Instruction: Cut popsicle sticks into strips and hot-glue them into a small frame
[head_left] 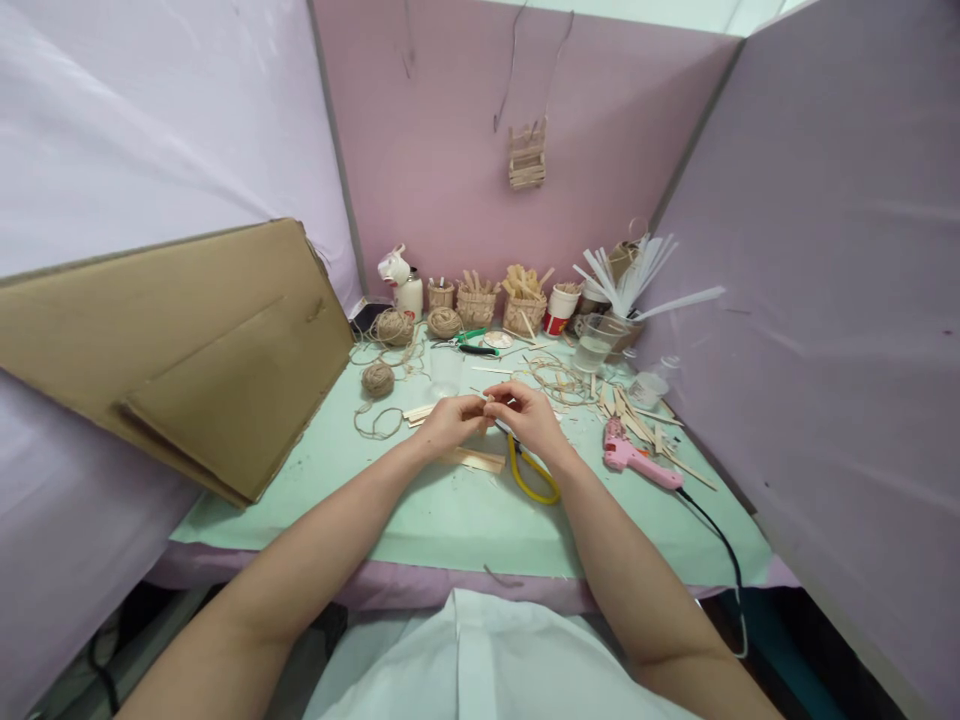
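My left hand [454, 424] and my right hand [531, 415] meet over the middle of the table, thumbs and fingertips pinched together. Whatever lies between the fingertips is too small to make out. Below my right hand rests a pair of scissors with yellow handles [535, 497], its blades partly covered by the hand. Flat wooden sticks [480, 460] lie beneath my left hand, and more sticks [417, 413] stick out past its left side.
A pink glue gun [637, 462] with a black cord lies right, beside scattered wooden strips [634, 420]. Twine balls [377, 379], green-handled pliers [471, 335], cups and baskets of sticks [477, 302] line the back. Cardboard [225, 360] leans left; a small stick basket [527, 160] hangs on the wall.
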